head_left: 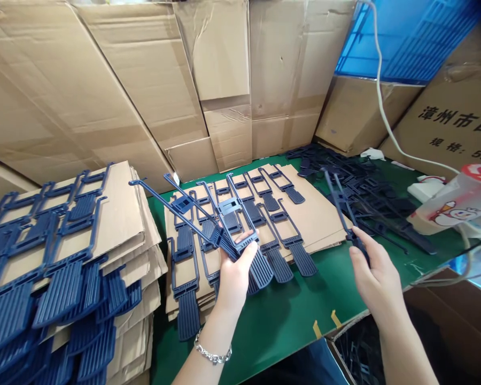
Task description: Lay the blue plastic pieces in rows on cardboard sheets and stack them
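Note:
My left hand (238,267) is closed around two dark blue plastic frames (230,208), each with a ribbed paddle end, fanned apart above a cardboard sheet. My right hand (374,270) grips another dark plastic frame (340,200) by its lower end, its long arms pointing up and away. Beneath the left hand, rows of similar frames (291,232) lie on the cardboard sheet (320,214), with their paddles hanging over the near edge. Just beyond the right hand is a heap of loose dark frames (369,192).
At left stands a tall stack of cardboard sheets (120,219) layered with blue frames. Cardboard panels (224,64) wall the back of the green table (272,326). A plastic cup (452,206) and white cable (385,107) are at right. An open box (356,342) of dark parts sits below the front edge.

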### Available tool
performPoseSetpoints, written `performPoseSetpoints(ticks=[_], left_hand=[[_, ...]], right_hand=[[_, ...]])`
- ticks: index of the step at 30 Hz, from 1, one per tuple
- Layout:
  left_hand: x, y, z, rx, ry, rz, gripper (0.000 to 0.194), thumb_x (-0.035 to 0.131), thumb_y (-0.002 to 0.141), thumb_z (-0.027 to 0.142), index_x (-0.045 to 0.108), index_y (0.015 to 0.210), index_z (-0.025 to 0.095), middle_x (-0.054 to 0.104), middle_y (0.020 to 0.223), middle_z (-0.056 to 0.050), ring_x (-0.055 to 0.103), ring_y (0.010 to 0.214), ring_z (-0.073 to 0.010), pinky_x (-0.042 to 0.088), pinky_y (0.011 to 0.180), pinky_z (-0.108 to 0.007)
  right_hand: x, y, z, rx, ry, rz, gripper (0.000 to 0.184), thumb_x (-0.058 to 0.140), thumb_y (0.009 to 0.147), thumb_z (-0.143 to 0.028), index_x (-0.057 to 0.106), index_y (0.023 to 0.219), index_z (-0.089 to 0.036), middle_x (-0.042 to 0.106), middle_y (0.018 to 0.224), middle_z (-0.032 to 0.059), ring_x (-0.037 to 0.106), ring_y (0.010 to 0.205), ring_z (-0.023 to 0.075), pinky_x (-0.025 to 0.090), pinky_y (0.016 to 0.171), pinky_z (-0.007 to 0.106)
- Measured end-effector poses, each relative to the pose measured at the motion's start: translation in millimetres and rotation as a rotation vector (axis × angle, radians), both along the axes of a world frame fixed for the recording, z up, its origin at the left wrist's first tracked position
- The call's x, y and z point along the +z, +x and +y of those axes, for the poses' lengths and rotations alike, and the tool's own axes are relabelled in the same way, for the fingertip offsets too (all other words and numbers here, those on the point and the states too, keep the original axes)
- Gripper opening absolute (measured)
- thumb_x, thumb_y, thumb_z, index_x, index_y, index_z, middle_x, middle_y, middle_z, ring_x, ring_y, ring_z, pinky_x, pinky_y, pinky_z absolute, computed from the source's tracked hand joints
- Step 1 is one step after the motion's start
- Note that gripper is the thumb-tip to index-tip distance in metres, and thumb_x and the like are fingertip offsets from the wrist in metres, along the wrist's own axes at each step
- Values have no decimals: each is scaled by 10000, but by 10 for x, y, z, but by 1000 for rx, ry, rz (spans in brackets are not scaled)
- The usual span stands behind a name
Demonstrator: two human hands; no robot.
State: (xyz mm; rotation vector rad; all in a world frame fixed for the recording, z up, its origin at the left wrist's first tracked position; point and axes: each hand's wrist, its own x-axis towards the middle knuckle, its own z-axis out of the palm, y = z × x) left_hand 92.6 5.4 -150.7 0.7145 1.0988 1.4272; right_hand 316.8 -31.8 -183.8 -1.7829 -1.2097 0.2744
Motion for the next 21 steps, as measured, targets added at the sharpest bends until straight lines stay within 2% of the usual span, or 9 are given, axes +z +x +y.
performPoseSetpoints(ticks=[1,3,9,11,17,21], left_hand=[[5,-1,4,10,0,-5,508,700,661,236,515,1133,223,654,956,-27,610,904,-161,480,833,-291],[16,-3,11,33,12,-19,523,706,651,224,509,1135,217,659,926,-25,615,878,-156,478,830,-290],[22,-4,27,51,-3,-31,498,720,629,234,535,1090,210,643,1008,-43,608,900,-169,471,833,-292],[14,-7,29,53,-5,-28,497,721,626,237,538,1087,202,645,1000,-49,612,881,-170,473,827,-297],[10,-15,30,51,-11,-23,545,697,656,217,487,1159,222,660,929,-31,613,881,-160,469,829,-292],[-5,-19,43,30,5,10,469,689,663,244,536,1103,194,655,973,-47,617,855,-166,475,805,-297]], right_hand=[[-12,49,24,-25,-39,-150,437,394,812,-434,502,1199,-263,533,934,53,522,752,169,411,633,285],[-42,134,52,-18,-112,-300,428,415,793,-433,539,1169,-270,536,911,48,527,784,184,411,677,295],[-159,259,72,79,-261,-352,413,446,766,-416,551,1135,-262,526,853,32,528,656,164,426,619,301],[-172,262,106,110,-259,-345,400,448,761,-402,564,1113,-252,521,852,38,535,682,171,435,639,306],[-129,210,316,150,-155,-418,373,434,774,-360,588,1073,-198,444,1034,95,517,908,210,440,774,325],[-128,174,459,165,-139,-458,386,436,778,-357,588,1084,-177,443,1031,99,491,973,223,442,797,325]])
